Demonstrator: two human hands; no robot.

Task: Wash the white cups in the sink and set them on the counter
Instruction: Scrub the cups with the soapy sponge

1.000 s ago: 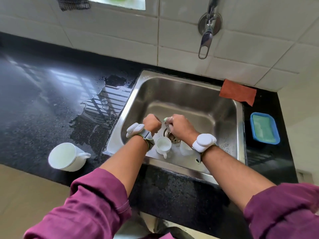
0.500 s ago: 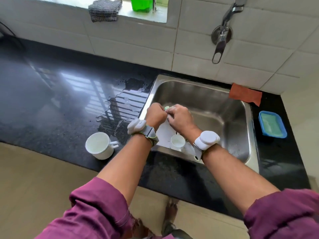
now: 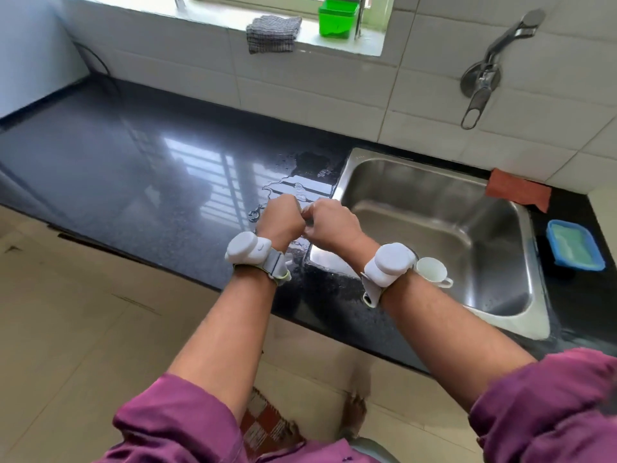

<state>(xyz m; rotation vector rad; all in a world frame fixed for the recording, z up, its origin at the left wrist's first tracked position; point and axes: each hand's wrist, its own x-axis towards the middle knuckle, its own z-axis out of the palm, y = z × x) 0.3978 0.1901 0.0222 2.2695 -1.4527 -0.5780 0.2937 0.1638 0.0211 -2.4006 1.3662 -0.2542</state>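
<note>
Most of the view is black polished counter [image 3: 133, 168], with a water puddle [image 3: 287, 190] just beside the steel sink [image 3: 417, 185] on its right. Both hands hang over the counter at the sink's left rim, close together and about touching. The left hand [image 3: 282, 219] is fisted and the right hand [image 3: 330, 227] has its fingers curled in toward it. They are seen from the back, so can't tell if a cup or anything else is held between them. One white cup [image 3: 430, 269] is visible, upright on the sink floor near the front wall, handle pointing right, partly hidden by the right wrist.

Judgement: small ceramic cup, so light, stiff, breakable, and slippery when wet against steel. Best hold looks like the handle, or thumb inside the rim with fingers outside. It should go down gently on the hard, wet counter.
</note>
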